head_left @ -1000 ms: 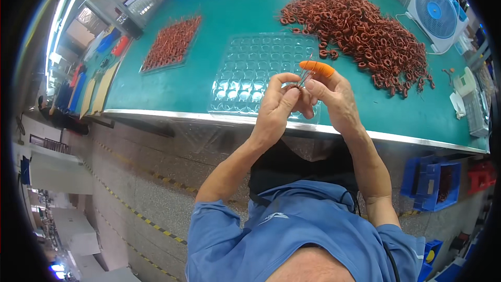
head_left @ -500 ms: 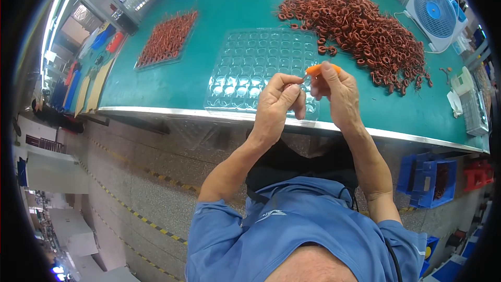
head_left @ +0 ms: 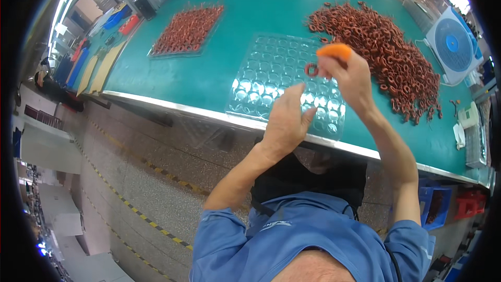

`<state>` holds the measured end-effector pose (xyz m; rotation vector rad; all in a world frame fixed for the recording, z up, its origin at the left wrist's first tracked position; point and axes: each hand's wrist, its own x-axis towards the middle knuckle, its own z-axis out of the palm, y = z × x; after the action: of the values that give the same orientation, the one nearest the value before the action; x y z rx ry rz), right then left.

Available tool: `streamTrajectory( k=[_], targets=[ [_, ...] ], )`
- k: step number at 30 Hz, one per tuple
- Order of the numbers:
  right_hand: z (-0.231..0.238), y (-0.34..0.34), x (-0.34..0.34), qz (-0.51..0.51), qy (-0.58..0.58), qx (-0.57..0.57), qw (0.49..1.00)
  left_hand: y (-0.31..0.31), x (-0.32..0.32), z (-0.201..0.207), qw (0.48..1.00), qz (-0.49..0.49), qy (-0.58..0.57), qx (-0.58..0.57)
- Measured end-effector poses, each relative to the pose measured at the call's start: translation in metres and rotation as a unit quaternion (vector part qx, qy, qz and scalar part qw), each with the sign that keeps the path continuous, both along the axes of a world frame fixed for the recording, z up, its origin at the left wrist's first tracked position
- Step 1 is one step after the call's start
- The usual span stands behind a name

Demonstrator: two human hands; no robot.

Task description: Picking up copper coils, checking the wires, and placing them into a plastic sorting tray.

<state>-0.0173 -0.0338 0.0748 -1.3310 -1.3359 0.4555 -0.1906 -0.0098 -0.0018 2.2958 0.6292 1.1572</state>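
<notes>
The right hand (head_left: 350, 75) pinches a small red-brown ring (head_left: 307, 69) between thumb and fingertips, over the right part of a clear plastic tray (head_left: 260, 57). The ring is round with a hole in the middle. A smooth orange cover (head_left: 334, 50) sits on one finger. The left hand (head_left: 286, 117) is loose, its thumb spread away from the fingers; I see nothing in it, but its palm is hidden. The tray is thin and shiny, with rows of round cups, and both hands hide some of them.

The tray lies on a smooth green table (head_left: 240, 15) with a shiny edge. To its right is a big, bumpy pile of rings (head_left: 376, 47) with thin wires. To its left is a filled tray (head_left: 188, 28), spiky with wires. A boxy fan (head_left: 452, 44) stands past the pile.
</notes>
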Motion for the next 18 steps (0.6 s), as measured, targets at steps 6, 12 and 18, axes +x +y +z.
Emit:
streamTrajectory(
  k=[6, 12, 18],
  targets=[
    [-0.017, 0.151, 0.0, 0.057, -0.054, 0.013, 0.997, -0.001, -0.01, -0.03, 0.981, 0.047, 0.129, 0.134],
    [-0.06, 0.232, 0.004, 0.1, -0.177, -0.029, 0.979, -0.002, -0.006, -0.029, 0.985, 0.037, 0.103, 0.133],
    [-0.041, 0.211, 0.047, 0.028, -0.328, 0.036, 0.943, 0.005, -0.004, -0.03, 0.989, 0.018, 0.107, 0.103]
  ],
)
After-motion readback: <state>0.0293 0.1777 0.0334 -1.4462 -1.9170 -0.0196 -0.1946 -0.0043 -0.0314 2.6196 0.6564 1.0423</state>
